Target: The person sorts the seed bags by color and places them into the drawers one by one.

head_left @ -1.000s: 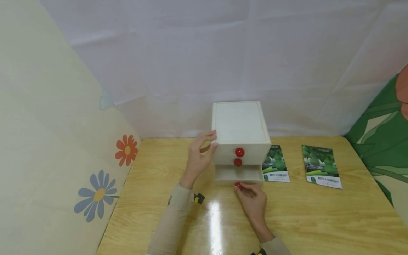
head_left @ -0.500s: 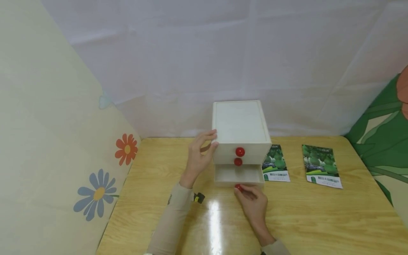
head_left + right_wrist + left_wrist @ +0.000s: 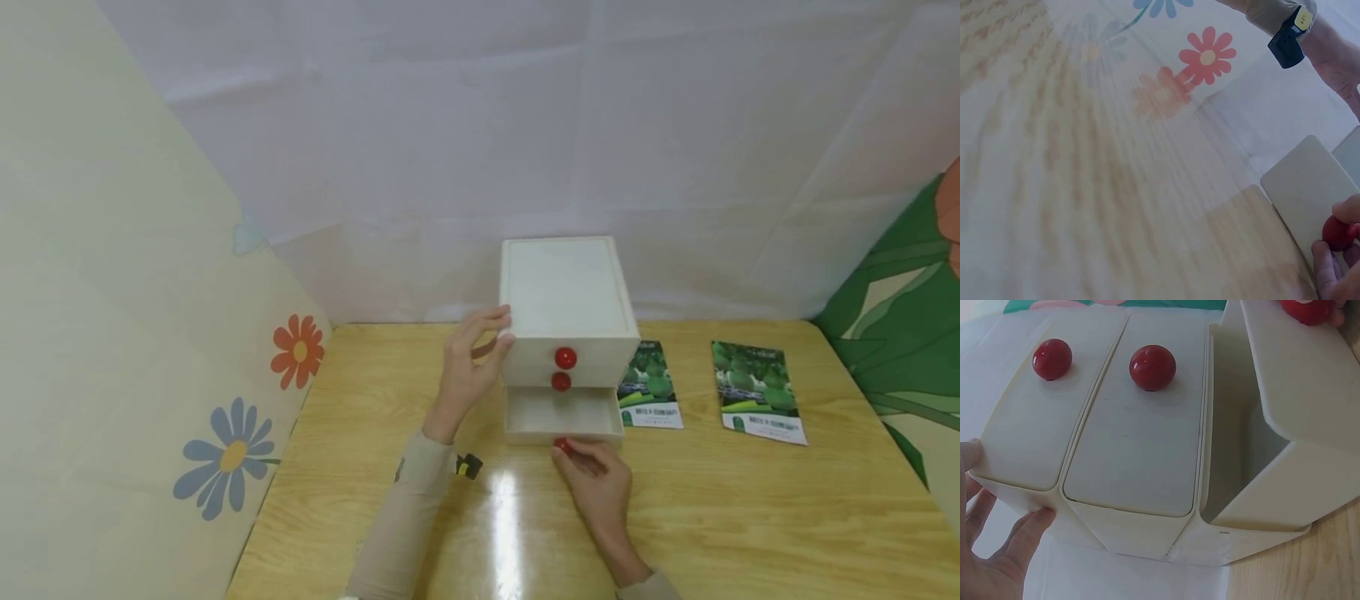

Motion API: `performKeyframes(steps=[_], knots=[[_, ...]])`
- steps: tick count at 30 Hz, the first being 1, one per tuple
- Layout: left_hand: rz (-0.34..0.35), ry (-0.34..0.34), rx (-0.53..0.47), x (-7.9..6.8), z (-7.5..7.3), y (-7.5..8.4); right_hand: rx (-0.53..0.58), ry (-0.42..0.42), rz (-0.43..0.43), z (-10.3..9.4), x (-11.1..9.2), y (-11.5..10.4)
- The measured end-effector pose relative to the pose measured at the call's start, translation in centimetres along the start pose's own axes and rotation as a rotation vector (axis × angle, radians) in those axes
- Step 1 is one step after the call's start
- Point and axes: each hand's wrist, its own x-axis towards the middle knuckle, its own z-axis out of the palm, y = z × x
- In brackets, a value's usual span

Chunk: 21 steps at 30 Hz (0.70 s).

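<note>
A small white drawer cabinet [image 3: 566,287] with red ball knobs stands at the back of the wooden table. Its upper two drawers are closed. The bottom drawer [image 3: 517,436] is pulled out, and its bare inside shows in the head and left wrist views. My right hand [image 3: 600,483] pinches the bottom drawer's red knob [image 3: 1338,234] between thumb and fingers. My left hand [image 3: 468,367] holds the cabinet's left side near the top front corner, thumb at the front and fingertips on the upper edge. In the left wrist view those fingers [image 3: 1025,537] touch the side wall.
Two green printed packets lie on the table [image 3: 337,500] right of the cabinet: one packet [image 3: 652,387] partly behind it, another packet [image 3: 757,392] farther right. A white cloth [image 3: 420,167] hangs behind, and flower-printed panels flank both sides.
My right hand has drawn the bottom drawer slightly farther out toward me, showing more of its inside. My left hand has stayed on the cabinet's side.
</note>
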Motion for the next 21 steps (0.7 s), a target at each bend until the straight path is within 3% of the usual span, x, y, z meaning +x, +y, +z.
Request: performKeyframes(steps=[10,21], knots=[[-0.014,0.001,-0.021,-0.1,0.0,0.1,0.052,-0.005,0.001,-0.4,-0.6,0.2],[-0.017,-0.005,-0.017,0.0,0.0,0.2,0.034,-0.002,0.009,-0.8,-1.4,0.1]])
